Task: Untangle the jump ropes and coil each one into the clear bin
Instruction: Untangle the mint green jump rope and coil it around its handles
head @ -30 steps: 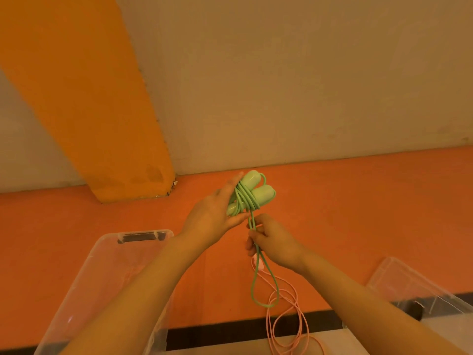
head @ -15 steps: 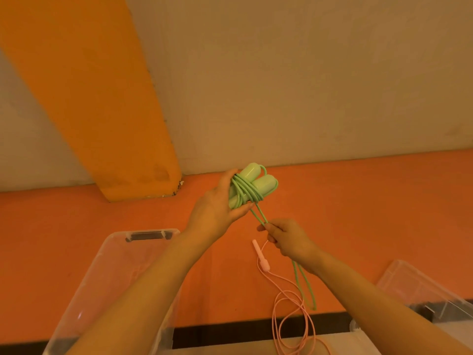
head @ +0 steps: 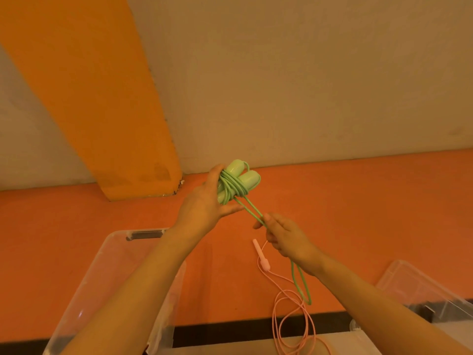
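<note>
A broad orange-painted column (head: 84, 98) slants down from the upper left and meets the floor at a chipped, scuffed base. Behind and beside it stands a plain beige plaster wall (head: 307, 85), dull and faintly marked near its right end. Below the wall runs a flat orange floor (head: 358, 213) that fills the middle of the view from edge to edge. Along the lower edge a narrow black strip (head: 230, 331) crosses the orange, and just beneath it lies a pale beige surface (head: 230, 349), only partly in view.
</note>
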### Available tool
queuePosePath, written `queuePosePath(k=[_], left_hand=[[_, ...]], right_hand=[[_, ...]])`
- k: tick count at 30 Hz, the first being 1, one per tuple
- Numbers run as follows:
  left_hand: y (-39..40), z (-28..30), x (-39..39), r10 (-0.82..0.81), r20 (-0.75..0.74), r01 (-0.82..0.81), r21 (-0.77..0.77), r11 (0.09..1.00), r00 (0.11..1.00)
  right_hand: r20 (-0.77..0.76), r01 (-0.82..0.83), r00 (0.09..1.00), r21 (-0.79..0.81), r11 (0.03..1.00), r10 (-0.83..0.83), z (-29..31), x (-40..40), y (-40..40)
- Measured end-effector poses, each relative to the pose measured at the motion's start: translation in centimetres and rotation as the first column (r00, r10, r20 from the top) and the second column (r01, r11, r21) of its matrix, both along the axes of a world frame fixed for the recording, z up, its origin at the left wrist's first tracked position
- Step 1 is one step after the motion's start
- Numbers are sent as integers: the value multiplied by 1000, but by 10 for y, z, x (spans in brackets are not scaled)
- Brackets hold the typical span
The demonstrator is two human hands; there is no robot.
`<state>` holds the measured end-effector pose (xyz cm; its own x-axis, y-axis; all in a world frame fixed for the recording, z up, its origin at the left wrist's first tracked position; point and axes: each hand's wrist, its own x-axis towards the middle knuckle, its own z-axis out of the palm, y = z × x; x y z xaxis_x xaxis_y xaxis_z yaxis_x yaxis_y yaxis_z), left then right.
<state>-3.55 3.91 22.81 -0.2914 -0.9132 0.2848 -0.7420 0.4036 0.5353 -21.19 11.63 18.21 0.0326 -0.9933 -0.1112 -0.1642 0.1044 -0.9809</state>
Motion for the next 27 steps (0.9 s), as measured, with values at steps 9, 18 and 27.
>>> queuePosePath(k=[9, 18, 27], left_hand=[[-4, -6, 2, 42, 155, -37, -32, 999, 987], [-6, -20, -1, 50, 386, -13, -99, 995, 921], [1, -18, -4, 49, 572, 45, -148, 988, 819]], right_hand=[[-174, 43, 984, 33, 999, -37, 1, 6, -1], [-25, -34, 999, 170, 985, 39, 19, 15, 5], [-3, -23, 1000, 164, 986, 24, 36, 1, 3]])
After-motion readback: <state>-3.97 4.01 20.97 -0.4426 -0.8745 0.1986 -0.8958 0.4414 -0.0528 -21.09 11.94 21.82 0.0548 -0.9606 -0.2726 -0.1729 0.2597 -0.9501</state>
